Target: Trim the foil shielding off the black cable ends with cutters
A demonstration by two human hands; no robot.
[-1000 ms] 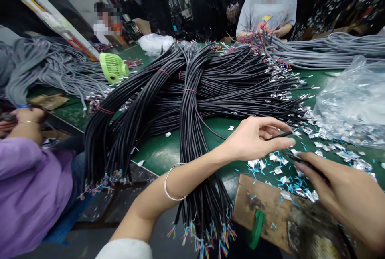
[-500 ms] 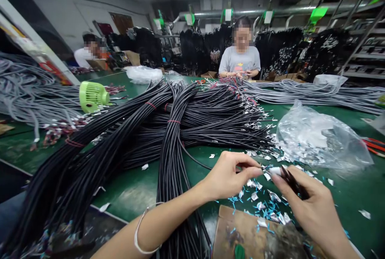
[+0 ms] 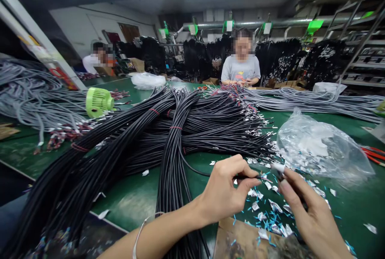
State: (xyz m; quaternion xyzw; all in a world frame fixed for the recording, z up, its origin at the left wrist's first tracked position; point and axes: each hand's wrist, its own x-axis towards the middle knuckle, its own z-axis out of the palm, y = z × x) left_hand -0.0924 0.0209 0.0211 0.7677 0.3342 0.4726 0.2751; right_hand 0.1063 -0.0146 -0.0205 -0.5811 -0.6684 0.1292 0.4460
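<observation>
My left hand [image 3: 224,186] is closed in a pinch on a black cable [image 3: 195,172]. Thin wires [image 3: 266,178], one reddish, stick out of the cable's end past my fingertips. My right hand [image 3: 313,206] is closed around a small dark tool [image 3: 281,176], partly hidden by the fingers and blurred, so its kind does not show. At the tool's tip is a whitish piece [image 3: 278,166], just apart from the wires. Below both hands, scraps of silver foil [image 3: 274,206] and blue trimmings [image 3: 275,219] lie on the green table [image 3: 129,200].
Tied bundles of black cable [image 3: 171,150] cover the left and middle. A clear plastic bag [image 3: 325,146] of scraps lies right, beside red-orange handles [image 3: 373,153]. Brown board [image 3: 228,237] sits in front. Grey cables [image 3: 300,98], a green fan [image 3: 98,102] and a co-worker [image 3: 240,66] are beyond.
My right hand with the tool has drawn slightly away from my left fingertips, baring the wire ends. The whole view has tilted up a little.
</observation>
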